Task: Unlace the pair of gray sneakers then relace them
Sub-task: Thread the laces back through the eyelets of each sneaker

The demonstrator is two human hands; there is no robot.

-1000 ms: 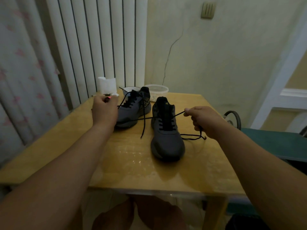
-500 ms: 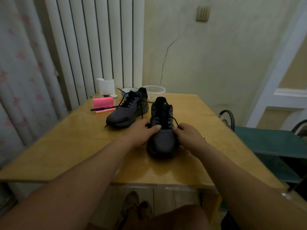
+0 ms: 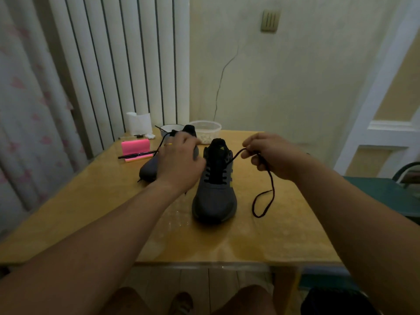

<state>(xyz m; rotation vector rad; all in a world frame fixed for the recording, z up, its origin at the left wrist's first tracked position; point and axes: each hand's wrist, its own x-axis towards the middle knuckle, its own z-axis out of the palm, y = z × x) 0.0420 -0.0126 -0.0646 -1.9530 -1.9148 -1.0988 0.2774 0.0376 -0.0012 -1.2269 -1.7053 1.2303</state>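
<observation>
Near shoe: lace is pinched by the right hand, lower rows threaded
Left hand: grip cannot be told
Far shoe: untied, left to be done

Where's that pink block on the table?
Head view: the pink block sits far left on the table, beside the left sneaker, a black pen lying across it.

The left hand covered most of the far sneaker and the left edge of the near sneaker, and with only its back showing I could not tell whether its fingers held any of the black lace. The white bowl sat half hidden behind the far sneaker's heel, and the bits beside the paper roll were too small to name. At the right the green chair ran out of view.
</observation>
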